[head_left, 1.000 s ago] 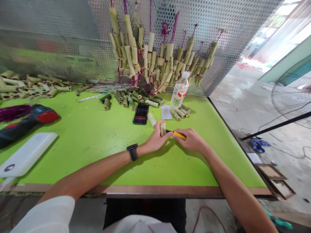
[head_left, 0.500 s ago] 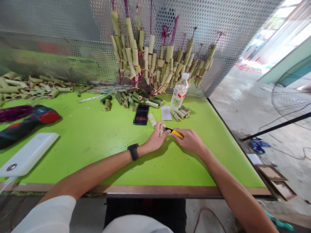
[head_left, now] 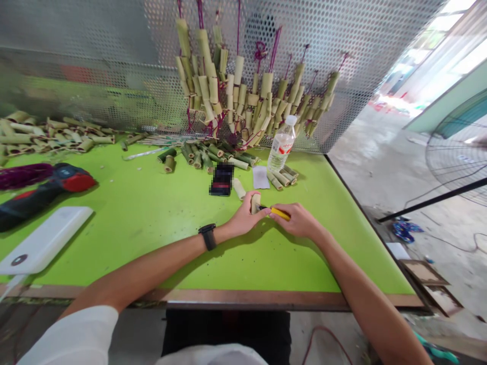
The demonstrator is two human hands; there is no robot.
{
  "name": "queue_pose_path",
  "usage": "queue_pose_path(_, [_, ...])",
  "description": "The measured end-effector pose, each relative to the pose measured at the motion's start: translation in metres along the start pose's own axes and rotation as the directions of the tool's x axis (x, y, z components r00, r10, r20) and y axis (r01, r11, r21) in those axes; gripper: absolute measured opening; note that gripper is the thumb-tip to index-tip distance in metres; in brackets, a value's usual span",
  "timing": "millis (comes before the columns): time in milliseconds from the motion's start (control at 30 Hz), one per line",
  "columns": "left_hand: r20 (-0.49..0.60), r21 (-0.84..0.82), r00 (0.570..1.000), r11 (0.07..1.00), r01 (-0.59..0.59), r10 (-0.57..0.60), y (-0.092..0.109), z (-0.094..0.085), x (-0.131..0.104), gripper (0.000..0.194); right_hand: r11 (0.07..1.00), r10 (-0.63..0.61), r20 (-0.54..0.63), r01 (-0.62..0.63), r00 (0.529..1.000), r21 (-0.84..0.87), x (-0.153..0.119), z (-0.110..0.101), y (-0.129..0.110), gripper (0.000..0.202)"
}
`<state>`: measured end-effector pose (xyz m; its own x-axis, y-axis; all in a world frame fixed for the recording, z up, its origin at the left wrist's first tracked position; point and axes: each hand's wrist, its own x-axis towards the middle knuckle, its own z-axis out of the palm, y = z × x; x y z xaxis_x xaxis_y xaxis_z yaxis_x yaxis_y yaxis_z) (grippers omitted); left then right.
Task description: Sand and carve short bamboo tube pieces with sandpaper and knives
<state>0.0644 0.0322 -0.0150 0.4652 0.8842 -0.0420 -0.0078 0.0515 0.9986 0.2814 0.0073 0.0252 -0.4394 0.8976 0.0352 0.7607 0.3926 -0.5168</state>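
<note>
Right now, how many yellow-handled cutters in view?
1: the yellow-handled cutter is in the right hand, its tip end at the bamboo piece held in the left hand. Others could be hidden from this view.

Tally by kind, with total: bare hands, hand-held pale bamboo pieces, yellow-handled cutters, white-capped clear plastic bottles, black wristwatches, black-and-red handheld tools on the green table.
Left hand and right hand, bare: 2
Hand-held pale bamboo piece: 1
Yellow-handled cutter: 1
White-capped clear plastic bottle: 1
Black wristwatch: 1
Black-and-red handheld tool: 1
Total: 7
</note>
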Motion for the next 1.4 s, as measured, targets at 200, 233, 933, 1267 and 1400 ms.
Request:
queue_pose_path(200, [0.006, 0.009, 1.000, 1.000, -0.019, 0.019, -0.003, -0.002, 0.000, 0.062, 1.000, 0.011, 0.019, -0.012, 1.000, 0.028, 0.001, 0.002, 0.000, 0.048])
queue_pose_path(233, [0.003, 0.010, 1.000, 1.000, -0.027, 0.027, -0.003, -0.002, 0.000, 0.061, 1.000, 0.017, 0.013, -0.017, 1.000, 0.020, 0.001, 0.003, 0.000, 0.048])
queue_pose_path(933, [-0.136, -0.077, 0.991, 0.997, 0.001, -0.012, -0.009, 0.002, 0.005, 0.053, 0.976, 0.149, -0.166, -0.172, 0.975, -0.131, 0.001, 0.017, -0.006, 0.045])
queue_pose_path(1267, [-0.100, -0.063, 0.994, 0.997, 0.048, -0.054, 0.002, 0.003, 0.000, 0.071, 0.996, 0.062, -0.079, -0.066, 0.995, -0.056, 0.000, 0.010, 0.001, 0.046])
queue_pose_path(1400, [-0.066, -0.042, 0.997, 0.999, 0.027, -0.029, 0.002, 0.002, -0.001, 0.072, 0.997, 0.054, -0.047, -0.057, 0.997, -0.050, 0.000, 0.010, 0.000, 0.049])
